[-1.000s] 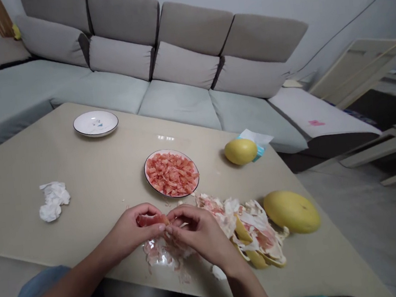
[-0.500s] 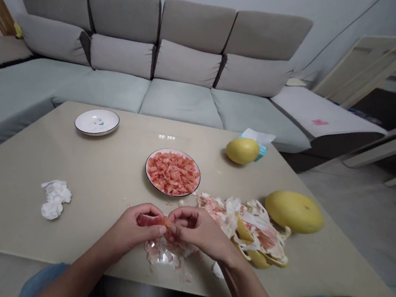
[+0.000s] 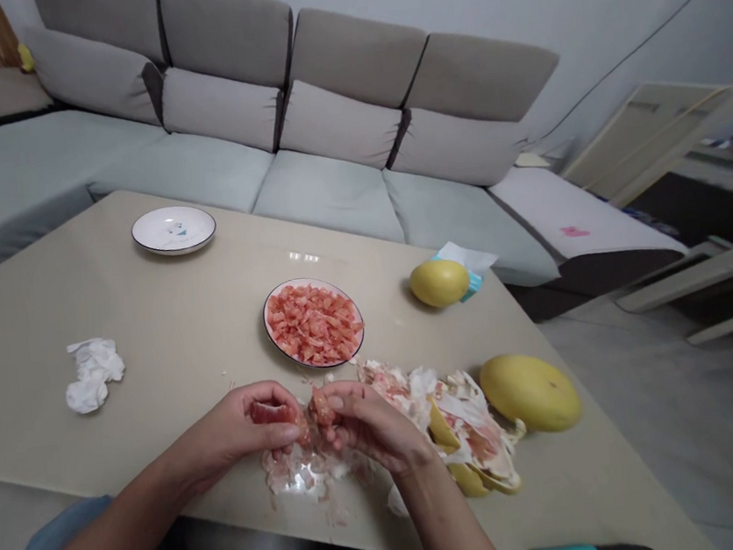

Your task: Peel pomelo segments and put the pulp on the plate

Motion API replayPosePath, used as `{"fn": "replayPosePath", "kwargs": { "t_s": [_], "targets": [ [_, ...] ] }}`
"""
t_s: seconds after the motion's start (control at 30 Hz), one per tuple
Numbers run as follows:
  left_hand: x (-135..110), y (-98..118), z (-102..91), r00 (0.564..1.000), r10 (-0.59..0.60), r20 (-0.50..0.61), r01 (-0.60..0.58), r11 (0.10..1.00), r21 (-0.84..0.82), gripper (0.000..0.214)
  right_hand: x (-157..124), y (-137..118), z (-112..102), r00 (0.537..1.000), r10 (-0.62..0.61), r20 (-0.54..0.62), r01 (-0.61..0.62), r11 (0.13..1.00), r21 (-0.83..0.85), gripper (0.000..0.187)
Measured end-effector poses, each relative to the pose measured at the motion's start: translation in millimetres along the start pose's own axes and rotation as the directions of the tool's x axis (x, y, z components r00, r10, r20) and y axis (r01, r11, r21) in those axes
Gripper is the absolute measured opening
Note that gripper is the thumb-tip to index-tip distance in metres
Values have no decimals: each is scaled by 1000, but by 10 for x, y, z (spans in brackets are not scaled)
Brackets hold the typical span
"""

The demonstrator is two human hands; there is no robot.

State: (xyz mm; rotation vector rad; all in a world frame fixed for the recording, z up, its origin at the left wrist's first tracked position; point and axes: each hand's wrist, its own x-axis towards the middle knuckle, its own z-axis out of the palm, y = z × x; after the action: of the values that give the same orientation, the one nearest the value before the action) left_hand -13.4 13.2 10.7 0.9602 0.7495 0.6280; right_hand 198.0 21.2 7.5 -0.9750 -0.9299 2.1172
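The left hand [image 3: 226,437] is curled around a soft pink chunk of pomelo flesh [image 3: 273,412], and its fingers [image 3: 285,436] are closed and gripping it. The right hand [image 3: 370,425] is right beside it, and its bent fingers [image 3: 335,411] are pinching more pink flesh at the chunk's other end. I cannot tell if the hands hold one chunk or two. The fruit is just above the beige table [image 3: 146,318], in front of the person's body.

Under the hands lies a messy heap of white pith scraps [image 3: 303,476]. To the right is a bigger pile of yellow and white pomelo peel [image 3: 463,423], with a big round yellow pomelo [image 3: 530,393] touching its edge. A round white plate with a dark rim [image 3: 267,323] is heaped with little pink pomelo bits, just past the hands. Farther off are a smaller yellow pomelo [image 3: 439,283], a white and blue tissue pack [image 3: 464,264], a flat white plate [image 3: 173,231], and a crumpled white tissue [image 3: 93,375]
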Motion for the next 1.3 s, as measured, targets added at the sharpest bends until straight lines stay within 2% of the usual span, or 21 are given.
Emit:
{"fn": "replayPosePath", "kwargs": {
  "t_s": [0.07, 0.1, 0.13, 0.17, 0.23, 0.27, 0.3, 0.47, 0.6, 0.67, 0.73, 0.8, 0.83, 0.87, 0.93, 1.03, 1.1, 1.2, 1.23, 1.3],
  "targets": [
    [14, -11, -2, 1000, 6, -22, -7, 1000, -29, 23, 25, -6, -43, 992, -69, -102, 60, 994, -89, 26],
    [25, -19, -5, 999, 7, -39, -9, 998, -56, 24, 52, -14, -80, 971, -149, -189, 116, 978, -173, 27],
    [39, -27, -9, 998, 7, -61, -12, 996, -90, 24, 90, -26, -127, 920, -263, -291, 179, 941, -286, 28],
    [54, -35, -13, 996, 5, -86, -16, 992, -126, 24, 139, -43, -185, 837, -394, -378, 232, 883, -408, 30],
    [86, -45, -19, 990, 3, -140, -27, 985, -170, 23, 254, -87, -315, 639, -608, -471, 253, 745, -617, 33],
    [100, -46, -20, 986, 6, -168, -35, 985, -171, 23, 314, -111, -380, 587, -648, -486, 251, 716, -651, 34],
    [112, -44, -17, 981, 11, -193, -42, 986, -160, 23, 368, -132, -439, 561, -664, -493, 249, 704, -665, 35],
    [137, -33, 8, 971, 24, -239, -46, 995, -90, 25, 498, -176, -600, 553, -670, -495, 260, 703, -662, 36],
    [138, -63, -3, 975, 48, -215, -59, 997, -48, 24, 412, -180, -576, 534, -691, -488, 289, 691, -663, 40],
    [141, -73, -15, 974, 60, -217, -71, 997, -42, 24, 309, -173, -515, 542, -677, -497, 323, 714, -621, 40],
    [142, -69, -22, 972, 66, -226, -78, 996, -41, 24, 178, -147, -421, 606, -615, -505, 361, 778, -514, 36],
    [141, -54, -23, 969, 66, -240, -79, 996, -44, 25, 41, -94, -307, 718, -519, -463, 330, 840, -430, 29],
    [139, -46, -24, 966, 65, -252, -80, 996, -48, 25, -21, -57, -249, 768, -481, -423, 281, 846, -453, 27],
    [137, -37, -25, 961, 64, -268, -81, 995, -53, 25, -75, -13, -193, 803, -457, -383, 221, 824, -521, 24],
    [131, -27, -30, 951, 59, -303, -85, 994, -72, 26, -154, 91, -94, 824, -462, -326, 121, 708, -696, 18],
    [125, -30, -45, 941, 49, -335, -89, 990, -105, 27, -214, 256, 20, 794, -536, -288, 42, 521, -852, 6],
    [126, -44, -49, 941, 62, -333, -95, 992, -85, 27, -235, 337, 83, 778, -556, -291, -9, 454, -891, 6],
    [134, -76, -34, 952, 114, -285, -110, 993, 31, 23, -252, 386, 161, 721, -607, -334, -73, 413, -908, 27],
    [137, -89, -22, 955, 133, -267, -115, 990, 84, 22, -254, 386, 181, 693, -645, -323, -50, 405, -913, 27],
    [141, -117, 7, 951, 175, -255, -128, 973, 192, 20, -251, 373, 210, 646, -724, -241, 75, 375, -924, 9]
  ]
}}
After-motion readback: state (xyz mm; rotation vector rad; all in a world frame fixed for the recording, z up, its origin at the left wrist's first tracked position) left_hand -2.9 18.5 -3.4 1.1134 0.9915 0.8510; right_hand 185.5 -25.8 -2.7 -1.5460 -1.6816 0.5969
